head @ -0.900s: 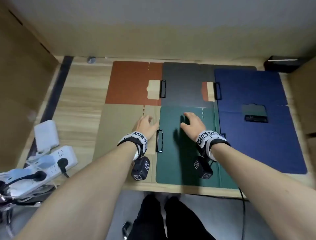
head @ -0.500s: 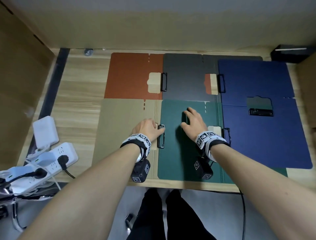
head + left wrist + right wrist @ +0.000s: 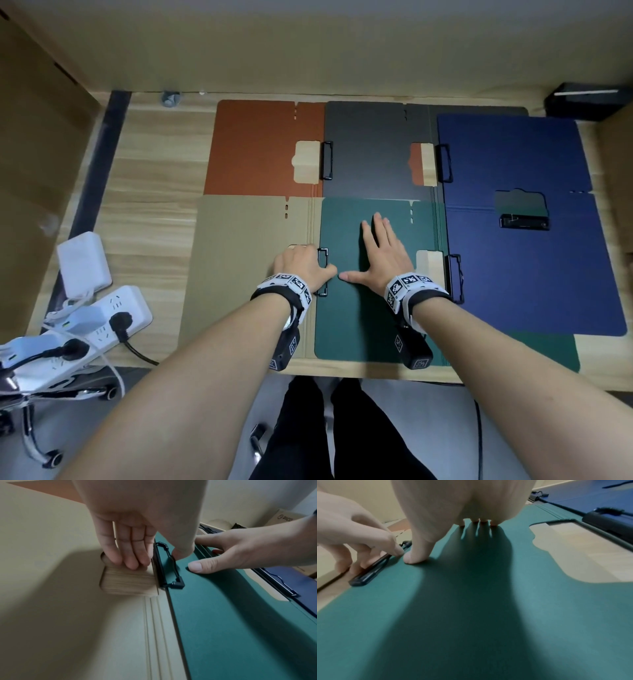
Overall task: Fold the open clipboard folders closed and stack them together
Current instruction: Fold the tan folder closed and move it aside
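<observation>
In the head view, five open clipboard folders are spread over the wooden desk point(image 3: 144, 192): a tan folder point(image 3: 239, 274) at the near left, a green folder point(image 3: 359, 315) overlapping it at the near centre, a blue folder point(image 3: 534, 267) to the right, a rust folder point(image 3: 263, 147) and a charcoal folder point(image 3: 373, 150) behind. The right hand point(image 3: 383, 257) is laid flat on the green panel, fingers straight and thumb spread. The left hand point(image 3: 303, 265) is set at the tan folder's black clip point(image 3: 322, 270).

In the left wrist view, the left fingers point(image 3: 130, 553) are curled down into the tan cover's cutout point(image 3: 126, 582), the thumb on the clip wire point(image 3: 169, 566); the clip is pinched between them.

In the right wrist view, the right fingertips point(image 3: 481, 522) and thumb are pressed on green card, nothing being gripped.

The tan folder is probably being freed first. The green panel is best kept pinned while the clip edge is lifted, so that the overlapping sheets are not dragged askew.
</observation>
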A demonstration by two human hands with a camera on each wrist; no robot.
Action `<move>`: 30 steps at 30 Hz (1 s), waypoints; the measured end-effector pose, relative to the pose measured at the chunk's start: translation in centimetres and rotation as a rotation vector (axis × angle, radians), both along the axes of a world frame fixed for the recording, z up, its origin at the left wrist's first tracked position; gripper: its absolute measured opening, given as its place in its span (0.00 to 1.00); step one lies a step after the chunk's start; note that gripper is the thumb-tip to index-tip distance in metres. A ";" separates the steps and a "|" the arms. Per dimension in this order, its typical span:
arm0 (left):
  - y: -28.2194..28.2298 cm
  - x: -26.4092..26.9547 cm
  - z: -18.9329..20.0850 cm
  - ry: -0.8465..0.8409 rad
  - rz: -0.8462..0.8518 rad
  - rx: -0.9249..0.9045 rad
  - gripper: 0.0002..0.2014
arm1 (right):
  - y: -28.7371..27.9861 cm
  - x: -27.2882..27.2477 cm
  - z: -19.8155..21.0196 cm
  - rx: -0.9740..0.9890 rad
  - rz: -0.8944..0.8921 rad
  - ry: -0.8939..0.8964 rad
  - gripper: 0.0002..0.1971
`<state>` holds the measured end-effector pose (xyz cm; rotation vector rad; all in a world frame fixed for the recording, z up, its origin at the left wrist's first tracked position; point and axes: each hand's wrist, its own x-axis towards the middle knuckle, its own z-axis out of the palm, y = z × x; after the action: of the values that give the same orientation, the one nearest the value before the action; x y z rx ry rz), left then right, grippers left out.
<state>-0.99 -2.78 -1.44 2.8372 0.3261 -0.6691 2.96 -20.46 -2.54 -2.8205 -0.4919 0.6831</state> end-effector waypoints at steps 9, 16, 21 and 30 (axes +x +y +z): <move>0.9 0.7 1.1 0.043 0.060 -0.079 0.16 | 0.0 0.2 0.1 -0.012 0.008 -0.014 0.62; 1.4 0.6 0.8 0.046 0.152 -0.135 0.16 | -0.3 0.2 0.3 -0.015 0.025 -0.020 0.62; 2.0 0.6 1.0 0.079 0.224 -0.125 0.16 | -0.6 0.3 0.1 -0.019 0.040 -0.034 0.62; 4.9 0.1 2.5 0.068 0.226 -0.133 0.22 | 0.4 0.5 1.1 -0.080 0.021 -0.006 0.63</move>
<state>-0.90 2.09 1.04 2.6054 0.5809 -0.7111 3.48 -20.08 -1.46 -2.8959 -0.5069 0.7146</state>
